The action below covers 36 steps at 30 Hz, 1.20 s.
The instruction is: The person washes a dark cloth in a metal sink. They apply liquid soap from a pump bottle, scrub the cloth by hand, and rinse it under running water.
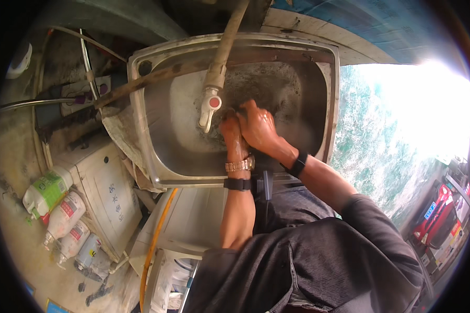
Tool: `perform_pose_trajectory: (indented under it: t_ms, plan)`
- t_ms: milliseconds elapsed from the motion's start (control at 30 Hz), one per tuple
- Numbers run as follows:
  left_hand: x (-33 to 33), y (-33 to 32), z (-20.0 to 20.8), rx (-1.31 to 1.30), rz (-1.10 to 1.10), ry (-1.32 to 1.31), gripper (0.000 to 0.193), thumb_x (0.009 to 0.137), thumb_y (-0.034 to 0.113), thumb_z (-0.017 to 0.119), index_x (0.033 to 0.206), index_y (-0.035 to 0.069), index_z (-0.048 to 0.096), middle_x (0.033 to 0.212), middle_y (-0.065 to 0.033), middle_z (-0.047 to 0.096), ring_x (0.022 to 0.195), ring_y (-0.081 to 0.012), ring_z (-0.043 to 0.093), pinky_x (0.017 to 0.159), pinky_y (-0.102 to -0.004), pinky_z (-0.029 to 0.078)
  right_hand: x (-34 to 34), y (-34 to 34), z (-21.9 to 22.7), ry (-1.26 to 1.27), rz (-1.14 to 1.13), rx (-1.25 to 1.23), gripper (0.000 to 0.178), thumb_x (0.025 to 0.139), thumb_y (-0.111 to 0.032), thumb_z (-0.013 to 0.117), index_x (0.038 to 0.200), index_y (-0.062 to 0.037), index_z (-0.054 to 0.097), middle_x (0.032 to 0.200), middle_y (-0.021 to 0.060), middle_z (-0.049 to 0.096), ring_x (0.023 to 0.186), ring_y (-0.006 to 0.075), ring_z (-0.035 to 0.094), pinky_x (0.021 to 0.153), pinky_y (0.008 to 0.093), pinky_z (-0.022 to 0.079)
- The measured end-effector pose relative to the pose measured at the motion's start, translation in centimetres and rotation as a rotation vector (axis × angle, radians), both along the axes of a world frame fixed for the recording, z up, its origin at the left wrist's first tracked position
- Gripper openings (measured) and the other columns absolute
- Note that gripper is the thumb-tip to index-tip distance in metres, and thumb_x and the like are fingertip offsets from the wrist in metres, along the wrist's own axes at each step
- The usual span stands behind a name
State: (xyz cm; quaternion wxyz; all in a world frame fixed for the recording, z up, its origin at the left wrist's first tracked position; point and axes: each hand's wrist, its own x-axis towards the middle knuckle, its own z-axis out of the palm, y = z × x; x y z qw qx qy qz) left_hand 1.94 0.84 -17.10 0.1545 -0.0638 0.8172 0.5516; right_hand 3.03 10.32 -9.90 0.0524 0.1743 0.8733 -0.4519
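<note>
My left hand and my right hand are close together over the basin of a metal sink, just right of the tap. Wet streaks shine on both. My right hand is curled, knuckles up, its fingers bent in against the left hand; whether anything lies between them is hidden. The left hand points down into the basin with its fingers mostly out of sight. A tap with a pale lever and a red round cap hangs over the basin on a pipe. No stream of water can be made out from it.
A rusty bar crosses the sink's far side. At left, several bottles stand by a pale box, including a green-labelled jug. A yellow hose runs below the sink. Parked red vehicles show at far right.
</note>
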Motion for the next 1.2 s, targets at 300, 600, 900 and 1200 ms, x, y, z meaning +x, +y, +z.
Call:
perform_pose_trajectory:
  t_ms: [300, 600, 900, 1200]
  plan:
    - [-1.3, -1.6, 4.3, 0.648, 0.709, -0.623, 0.05, 0.09, 0.048, 0.057, 0.109, 0.002, 0.052, 0.088, -0.0088, 0.052, 0.078, -0.0222, 0.056, 0.064, -0.0376, 0.048, -5.8, 8.5, -6.5, -0.363, -0.147, 0.227, 0.042, 0.092, -0.04, 0.054, 0.112, -0.0027, 0.056, 0.104, 0.0263, 0.062, 0.098, 0.0422, 0.06, 0.083, 0.0498, 0.048]
    - [0.4, -3.1, 0.7, 0.55, 0.757, -0.781, 0.06, 0.089, 0.05, 0.056, 0.111, -0.004, 0.042, 0.098, -0.0169, 0.046, 0.082, -0.0283, 0.053, 0.068, -0.0415, 0.049, -2.9, 9.1, -10.6, -0.373, 0.321, 0.498, 0.042, 0.083, -0.037, 0.063, 0.108, -0.0034, 0.059, 0.11, 0.0251, 0.058, 0.102, 0.0402, 0.056, 0.089, 0.0447, 0.046]
    - [0.0, -2.4, 3.6, 1.023, 0.591, -0.995, 0.058, 0.094, 0.059, 0.043, 0.119, 0.007, 0.054, 0.118, -0.0123, 0.056, 0.098, -0.0328, 0.056, 0.082, -0.0541, 0.046, -0.6, 3.2, -9.7, -0.486, 0.023, -0.507, 0.059, 0.081, -0.025, 0.071, 0.128, 0.0029, 0.051, 0.123, 0.0206, 0.059, 0.117, 0.0255, 0.054, 0.098, 0.0331, 0.042]
    - [2.0, -3.2, 0.4, 0.679, 0.317, -0.529, 0.026, 0.094, 0.029, 0.053, 0.105, 0.006, 0.06, 0.097, -0.0034, 0.061, 0.087, -0.0156, 0.06, 0.077, -0.0306, 0.049, -2.1, -0.5, -0.3, -0.182, 0.232, -0.27, 0.051, 0.079, -0.03, 0.069, 0.115, 0.0042, 0.059, 0.106, 0.0278, 0.064, 0.1, 0.0374, 0.063, 0.087, 0.0393, 0.049]
